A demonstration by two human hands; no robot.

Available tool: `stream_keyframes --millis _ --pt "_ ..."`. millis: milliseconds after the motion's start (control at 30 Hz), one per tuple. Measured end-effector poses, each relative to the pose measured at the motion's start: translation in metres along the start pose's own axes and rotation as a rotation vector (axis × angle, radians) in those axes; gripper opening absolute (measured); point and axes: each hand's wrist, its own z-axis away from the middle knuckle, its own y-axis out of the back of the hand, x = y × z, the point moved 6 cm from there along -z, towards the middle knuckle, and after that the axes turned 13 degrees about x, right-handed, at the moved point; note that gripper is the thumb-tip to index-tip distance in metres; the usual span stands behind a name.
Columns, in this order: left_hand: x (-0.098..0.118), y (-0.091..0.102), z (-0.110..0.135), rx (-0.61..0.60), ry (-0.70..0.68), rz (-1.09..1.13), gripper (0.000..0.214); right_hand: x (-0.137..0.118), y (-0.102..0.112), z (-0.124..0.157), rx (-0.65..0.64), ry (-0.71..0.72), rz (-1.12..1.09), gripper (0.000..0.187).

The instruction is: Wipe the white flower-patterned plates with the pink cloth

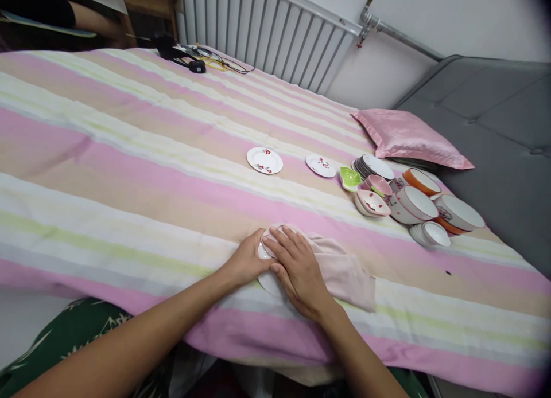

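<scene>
Near the bed's front edge, my left hand [248, 257] is closed round the side of a small white dish [263, 253]. My right hand [298, 269] presses a pale pink cloth [348, 274] against that dish, its fingers bent over the top and the cloth trailing to the right. Both hands hide most of the dish, so its full shape does not show. A pale rounded edge appears below the hands; I cannot tell whether it belongs to the same piece. Beyond the hands lie two white plates with red flowers, a left one [264, 160] and a right one [321, 166].
To the right stand stacked plates [379, 167], a green leaf-shaped dish [350, 179], small pink bowls [372, 203], larger bowls [415, 205] and small white bowls [434, 234]. A pink pillow [413, 137] rests by the grey headboard [486, 100]. Black gear with cables [197, 66] lies at the back; a person's leg [92, 22] shows behind.
</scene>
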Motion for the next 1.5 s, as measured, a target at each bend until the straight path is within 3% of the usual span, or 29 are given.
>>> stream_keyframes --millis 200,367,467,567,700,867,1000,1300,1500 --pt "-0.005 0.003 0.001 0.027 0.229 0.213 0.065 0.020 -0.004 0.005 0.016 -0.220 -0.054 0.050" --pt "0.001 0.003 0.000 0.025 0.317 0.505 0.061 0.028 -0.006 0.011 0.072 -0.423 -0.100 0.057" --pt "0.005 -0.001 0.001 -0.019 0.295 0.545 0.058 0.031 -0.008 0.013 0.092 -0.520 -0.123 0.058" --pt "0.006 -0.002 0.003 0.009 0.180 0.463 0.063 0.031 -0.010 0.014 0.085 -0.534 -0.162 0.060" --pt "0.006 -0.004 0.005 0.034 0.081 0.390 0.063 0.031 -0.009 0.012 0.106 -0.481 -0.224 0.060" --pt "0.008 -0.009 0.008 -0.116 0.110 0.395 0.068 0.028 0.000 0.008 0.206 -0.387 -0.237 0.059" --pt "0.006 -0.013 0.012 -0.233 0.177 0.364 0.071 0.019 0.009 0.003 0.236 -0.228 -0.180 0.057" --pt "0.010 -0.014 0.014 -0.308 0.123 0.285 0.055 -0.018 0.011 0.002 0.096 0.181 0.007 0.055" --pt "0.011 -0.015 0.013 -0.277 0.110 0.290 0.054 -0.022 0.009 0.000 0.050 0.180 0.040 0.054"
